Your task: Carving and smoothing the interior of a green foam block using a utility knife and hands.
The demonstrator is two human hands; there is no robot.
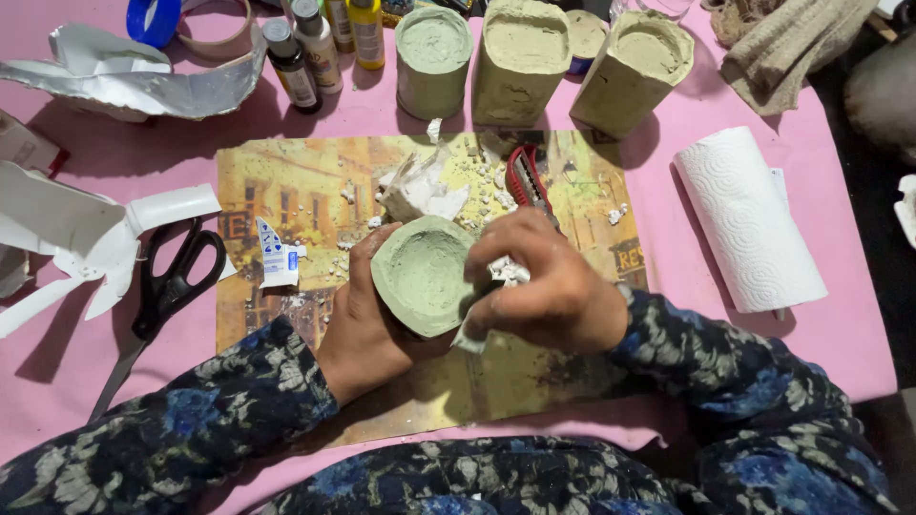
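My left hand (363, 319) cups a small pale green clay pot (423, 275) from below and behind, tilting its hollow mouth toward me. My right hand (549, 281) is closed at the pot's right rim, pinching a thin white scrap against its side; what else the fingers hold is hidden. Both hands hover over a printed street-scene mat (286, 195) on the pink table. White crumbs and a crumpled white piece (420, 191) lie just beyond the pot. A red utility knife (523, 179) rests behind my right hand.
Three more green clay pots (520, 57) stand at the back with several paint bottles (315, 48). Black scissors (172, 286) and cut white carton pieces (67, 238) lie left. A paper towel roll (749, 219) lies right. Foil (143, 81) sits at back left.
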